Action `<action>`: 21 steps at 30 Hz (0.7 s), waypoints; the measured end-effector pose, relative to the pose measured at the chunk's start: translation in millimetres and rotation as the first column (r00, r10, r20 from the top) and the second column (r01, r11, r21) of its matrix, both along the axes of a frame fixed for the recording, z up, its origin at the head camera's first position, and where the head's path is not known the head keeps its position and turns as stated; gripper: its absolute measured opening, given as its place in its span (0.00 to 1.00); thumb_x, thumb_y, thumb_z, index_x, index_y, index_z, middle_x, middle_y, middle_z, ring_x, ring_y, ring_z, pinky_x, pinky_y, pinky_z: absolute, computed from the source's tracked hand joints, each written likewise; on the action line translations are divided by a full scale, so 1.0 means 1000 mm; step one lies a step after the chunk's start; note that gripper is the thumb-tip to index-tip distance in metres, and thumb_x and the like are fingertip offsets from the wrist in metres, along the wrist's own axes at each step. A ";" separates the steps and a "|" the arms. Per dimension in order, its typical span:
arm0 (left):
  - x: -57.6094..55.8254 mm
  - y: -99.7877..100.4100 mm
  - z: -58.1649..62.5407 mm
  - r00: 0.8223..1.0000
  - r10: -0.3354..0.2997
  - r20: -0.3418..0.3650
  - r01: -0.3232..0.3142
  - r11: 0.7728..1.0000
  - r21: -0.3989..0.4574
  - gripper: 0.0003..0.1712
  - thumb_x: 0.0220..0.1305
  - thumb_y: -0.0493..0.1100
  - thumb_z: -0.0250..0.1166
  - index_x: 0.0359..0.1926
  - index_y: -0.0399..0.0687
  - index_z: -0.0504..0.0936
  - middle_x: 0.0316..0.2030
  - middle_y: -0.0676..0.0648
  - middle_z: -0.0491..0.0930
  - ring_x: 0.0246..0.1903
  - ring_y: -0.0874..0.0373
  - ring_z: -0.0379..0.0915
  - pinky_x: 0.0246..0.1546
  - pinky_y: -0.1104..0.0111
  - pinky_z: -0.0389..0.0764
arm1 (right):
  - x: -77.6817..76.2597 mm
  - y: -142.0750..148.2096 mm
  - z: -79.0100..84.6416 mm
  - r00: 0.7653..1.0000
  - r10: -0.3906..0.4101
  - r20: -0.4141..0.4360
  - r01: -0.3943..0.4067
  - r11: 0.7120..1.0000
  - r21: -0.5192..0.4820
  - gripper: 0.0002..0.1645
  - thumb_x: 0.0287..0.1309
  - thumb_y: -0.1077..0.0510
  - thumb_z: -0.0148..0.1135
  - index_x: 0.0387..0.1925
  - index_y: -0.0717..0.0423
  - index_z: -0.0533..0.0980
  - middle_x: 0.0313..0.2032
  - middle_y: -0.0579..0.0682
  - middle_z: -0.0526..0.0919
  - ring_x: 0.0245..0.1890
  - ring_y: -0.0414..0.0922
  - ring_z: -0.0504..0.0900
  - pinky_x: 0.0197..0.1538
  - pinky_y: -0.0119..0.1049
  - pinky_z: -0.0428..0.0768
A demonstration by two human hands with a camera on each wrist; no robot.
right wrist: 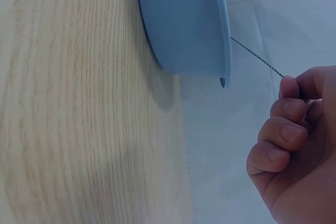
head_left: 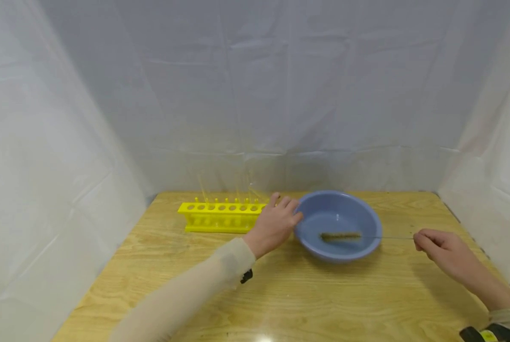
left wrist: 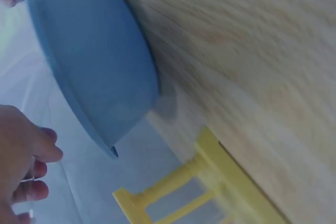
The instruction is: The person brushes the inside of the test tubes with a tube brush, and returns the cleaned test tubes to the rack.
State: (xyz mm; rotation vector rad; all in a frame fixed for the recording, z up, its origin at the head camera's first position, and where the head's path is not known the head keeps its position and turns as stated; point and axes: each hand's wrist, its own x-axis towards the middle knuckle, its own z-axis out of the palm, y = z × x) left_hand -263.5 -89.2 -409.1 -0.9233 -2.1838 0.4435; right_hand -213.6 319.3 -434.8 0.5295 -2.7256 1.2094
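My left hand point(head_left: 276, 223) is between the yellow test tube rack point(head_left: 221, 230) and the blue basin point(head_left: 338, 256). In the left wrist view, its curled fingers hold a clear test tube point(left wrist: 32, 203), of which only thin edges show. To the right of the basin, my right hand point(head_left: 449, 254) pinches the twisted wire handle point(right wrist: 257, 57) of a test tube brush point(head_left: 340, 236). The brush's brown bristled head lies over the inside of the basin, pointing left. Whether the bristles touch the basin cannot be told.
Several clear tubes point(head_left: 202, 187) stand in the rack, faint against the backdrop. Everything is on a wooden table point(head_left: 289, 294). White sheeting point(head_left: 259, 95) closes off the back and both sides.
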 end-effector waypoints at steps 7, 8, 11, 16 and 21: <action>0.008 -0.008 0.004 0.964 -0.095 0.247 -0.035 0.880 0.473 0.10 0.70 0.38 0.57 0.43 0.51 0.84 0.36 0.50 0.77 0.40 0.52 0.74 0.43 0.58 0.70 | 0.000 -0.002 -0.004 1.000 -0.008 0.015 0.008 1.000 0.004 0.21 0.79 0.51 0.46 0.28 0.51 0.74 0.14 0.44 0.63 0.12 0.43 0.60 0.19 0.38 0.63; 0.009 -0.011 0.006 0.959 -0.115 0.261 -0.042 0.849 0.527 0.09 0.70 0.38 0.57 0.42 0.50 0.84 0.36 0.50 0.77 0.40 0.52 0.74 0.42 0.58 0.70 | 0.000 -0.002 -0.004 1.000 -0.011 0.013 0.011 1.000 0.005 0.20 0.79 0.52 0.46 0.28 0.51 0.74 0.14 0.44 0.63 0.12 0.43 0.60 0.19 0.37 0.63; 0.013 -0.018 0.013 0.943 -0.189 0.273 -0.044 0.744 0.667 0.06 0.70 0.38 0.56 0.41 0.47 0.81 0.37 0.49 0.77 0.38 0.53 0.73 0.41 0.59 0.72 | -0.001 0.000 -0.006 1.000 -0.014 0.003 0.014 1.000 0.018 0.20 0.79 0.53 0.45 0.28 0.52 0.74 0.15 0.44 0.63 0.13 0.43 0.60 0.19 0.37 0.62; 0.019 -0.036 0.026 0.907 -0.335 0.257 -0.058 0.504 0.862 0.06 0.74 0.37 0.54 0.43 0.44 0.77 0.39 0.46 0.76 0.39 0.54 0.74 0.45 0.60 0.78 | 0.000 0.002 -0.007 1.000 -0.012 -0.002 0.012 1.000 0.017 0.19 0.79 0.54 0.46 0.29 0.52 0.74 0.15 0.44 0.63 0.13 0.42 0.61 0.19 0.37 0.62; 0.019 -0.058 0.036 0.886 -0.426 0.183 -0.093 0.224 0.970 0.10 0.76 0.36 0.47 0.50 0.40 0.74 0.41 0.42 0.74 0.37 0.51 0.71 0.45 0.60 0.74 | 0.001 0.000 -0.004 1.000 -0.013 0.003 0.013 1.000 0.014 0.20 0.79 0.52 0.45 0.29 0.53 0.74 0.15 0.43 0.64 0.13 0.43 0.61 0.19 0.37 0.63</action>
